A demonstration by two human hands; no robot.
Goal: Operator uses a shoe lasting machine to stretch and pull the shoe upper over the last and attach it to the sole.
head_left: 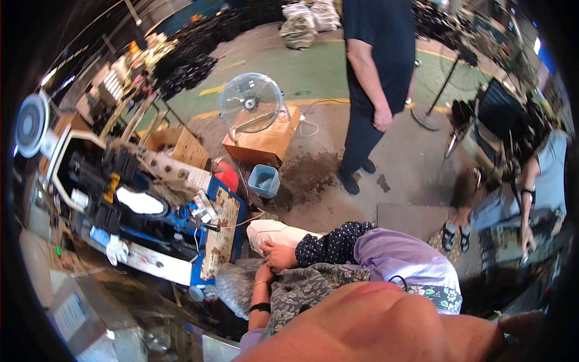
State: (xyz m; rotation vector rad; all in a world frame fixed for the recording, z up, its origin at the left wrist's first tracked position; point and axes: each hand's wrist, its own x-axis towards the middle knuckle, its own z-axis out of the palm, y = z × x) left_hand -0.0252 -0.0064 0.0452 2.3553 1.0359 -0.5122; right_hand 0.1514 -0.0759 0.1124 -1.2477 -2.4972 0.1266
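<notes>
My two hands rest together on my lap, over pale trousers [274,231] and a grey floral apron [301,294]. My right hand [280,256], in a dark polka-dot sleeve cover [338,242], has its fingers bent and lies against my left hand [264,275]. Whether anything is inside those fingers is hidden. A yellow bracelet and a black wristband [260,307] circle my left wrist; the left fingers are mostly covered. Nearest to the hands is the worn edge of a blue-framed machine [220,235], carrying a white shoe-shaped piece [141,201].
A white glove [116,249] lies on the machine's front ledge. Beyond stand a blue bucket [263,181], a fan [251,102] on a wooden box [265,142] and a red round object [226,177]. One person [380,72] stands ahead; another [546,175] works at right.
</notes>
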